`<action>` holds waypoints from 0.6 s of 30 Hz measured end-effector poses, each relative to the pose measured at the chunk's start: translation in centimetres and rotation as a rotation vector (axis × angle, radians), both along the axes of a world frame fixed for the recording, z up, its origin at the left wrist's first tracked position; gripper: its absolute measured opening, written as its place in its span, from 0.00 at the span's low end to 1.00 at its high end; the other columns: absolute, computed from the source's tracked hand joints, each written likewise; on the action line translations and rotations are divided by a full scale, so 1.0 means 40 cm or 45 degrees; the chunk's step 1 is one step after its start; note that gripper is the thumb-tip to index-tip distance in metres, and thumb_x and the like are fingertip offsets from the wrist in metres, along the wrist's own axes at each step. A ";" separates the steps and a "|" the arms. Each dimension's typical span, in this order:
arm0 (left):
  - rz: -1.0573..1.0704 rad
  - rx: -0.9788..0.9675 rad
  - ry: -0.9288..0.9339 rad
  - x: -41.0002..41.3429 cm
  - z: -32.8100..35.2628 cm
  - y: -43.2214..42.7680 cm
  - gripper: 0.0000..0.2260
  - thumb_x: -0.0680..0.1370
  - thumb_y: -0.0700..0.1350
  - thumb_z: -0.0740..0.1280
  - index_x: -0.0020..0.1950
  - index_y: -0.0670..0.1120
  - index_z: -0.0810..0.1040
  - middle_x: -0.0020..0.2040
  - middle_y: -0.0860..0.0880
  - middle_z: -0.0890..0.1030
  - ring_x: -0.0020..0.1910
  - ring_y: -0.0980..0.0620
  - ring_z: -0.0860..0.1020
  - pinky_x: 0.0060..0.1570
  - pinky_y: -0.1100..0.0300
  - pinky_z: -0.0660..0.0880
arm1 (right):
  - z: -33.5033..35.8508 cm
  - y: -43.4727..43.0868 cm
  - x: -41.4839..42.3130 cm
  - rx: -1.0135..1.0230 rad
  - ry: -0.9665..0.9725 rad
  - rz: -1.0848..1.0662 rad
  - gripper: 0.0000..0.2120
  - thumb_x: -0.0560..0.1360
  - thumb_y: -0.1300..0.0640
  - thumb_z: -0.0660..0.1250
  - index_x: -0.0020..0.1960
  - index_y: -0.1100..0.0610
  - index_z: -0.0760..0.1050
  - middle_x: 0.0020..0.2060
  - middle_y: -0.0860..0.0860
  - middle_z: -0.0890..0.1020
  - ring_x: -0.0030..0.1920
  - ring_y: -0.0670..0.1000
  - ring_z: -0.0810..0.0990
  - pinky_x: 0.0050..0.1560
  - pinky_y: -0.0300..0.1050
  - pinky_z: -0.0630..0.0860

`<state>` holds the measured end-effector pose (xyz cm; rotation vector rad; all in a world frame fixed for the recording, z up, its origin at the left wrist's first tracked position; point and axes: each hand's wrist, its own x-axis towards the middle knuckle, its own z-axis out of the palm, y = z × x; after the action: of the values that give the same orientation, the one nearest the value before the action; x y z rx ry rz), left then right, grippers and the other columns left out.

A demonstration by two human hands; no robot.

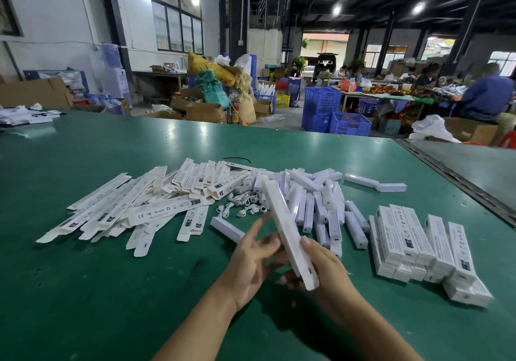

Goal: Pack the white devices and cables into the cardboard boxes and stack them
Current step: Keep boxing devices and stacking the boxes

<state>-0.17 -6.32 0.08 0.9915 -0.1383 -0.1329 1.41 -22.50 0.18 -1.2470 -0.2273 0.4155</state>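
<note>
Cardboard box [279, 221] being held clear of the green worktop [111, 291], lower centre of the frame, between both hands. Long axis running from its near end at lower right up and away toward upper left, far end tilting over the middle pile. Right hand [329, 271] taking the near end: grip narrow, fingers and thumb curling round the box's last stretch. Left hand [251, 260] lying just left of the box at mid-length, grip wide, fingers straight and spread; cannot tell whether the fingertips are touching the side face. Cannot tell either whether the box is filled or its near flap tucked.

Packed boxes [418, 249] lying stacked in rows at right of the frame. White devices [321, 207] heaping loose at centre right, cables [243, 207] bunching just left of them, flat cartons [125, 212] fanning out at centre left.

Judgement: the stack is lying to the right of the grip, so the right hand is sitting nearer for the set-down. The box's long axis is looking roughly in line with the stacked ones, likely needing only a small turn and laying flat. Left hand is sitting nearer the cables and flat cartons.
</note>
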 end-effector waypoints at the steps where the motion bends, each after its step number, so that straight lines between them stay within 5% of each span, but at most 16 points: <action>1: 0.009 0.062 -0.011 0.000 -0.005 -0.006 0.27 0.74 0.42 0.72 0.71 0.56 0.71 0.57 0.37 0.82 0.48 0.41 0.82 0.33 0.54 0.75 | 0.002 -0.001 0.001 0.031 0.033 0.030 0.17 0.79 0.47 0.61 0.57 0.58 0.80 0.51 0.65 0.83 0.38 0.62 0.82 0.37 0.48 0.79; 6: 0.220 0.231 -0.075 0.007 -0.023 -0.018 0.31 0.69 0.41 0.75 0.70 0.55 0.71 0.57 0.41 0.83 0.55 0.43 0.84 0.49 0.56 0.80 | -0.004 0.002 0.000 -0.187 -0.042 -0.031 0.19 0.84 0.50 0.55 0.51 0.51 0.84 0.47 0.59 0.85 0.41 0.56 0.83 0.44 0.49 0.81; 12: 0.431 0.183 -0.073 0.020 -0.028 -0.021 0.26 0.66 0.43 0.78 0.62 0.51 0.77 0.51 0.44 0.85 0.50 0.43 0.85 0.43 0.55 0.81 | -0.021 0.002 0.003 -0.457 -0.558 -0.428 0.06 0.80 0.58 0.64 0.55 0.49 0.76 0.44 0.53 0.83 0.44 0.57 0.83 0.46 0.58 0.81; 15: 0.539 0.226 -0.050 0.023 -0.033 -0.016 0.21 0.64 0.47 0.79 0.56 0.55 0.80 0.50 0.47 0.85 0.48 0.45 0.85 0.40 0.57 0.81 | -0.016 -0.005 -0.004 -0.526 -0.787 -0.324 0.12 0.76 0.56 0.71 0.54 0.40 0.77 0.49 0.43 0.81 0.43 0.49 0.83 0.42 0.44 0.81; 18: 0.571 0.248 -0.028 0.027 -0.041 -0.013 0.25 0.62 0.50 0.80 0.57 0.52 0.79 0.55 0.44 0.83 0.49 0.44 0.85 0.40 0.54 0.81 | -0.015 -0.008 -0.005 -0.663 -0.928 -0.265 0.14 0.73 0.56 0.75 0.52 0.39 0.79 0.54 0.37 0.78 0.49 0.47 0.82 0.49 0.38 0.80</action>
<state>0.89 -6.83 -1.56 1.1953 0.0803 0.2800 1.23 -22.84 -0.43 -1.8863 -0.6283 -0.1973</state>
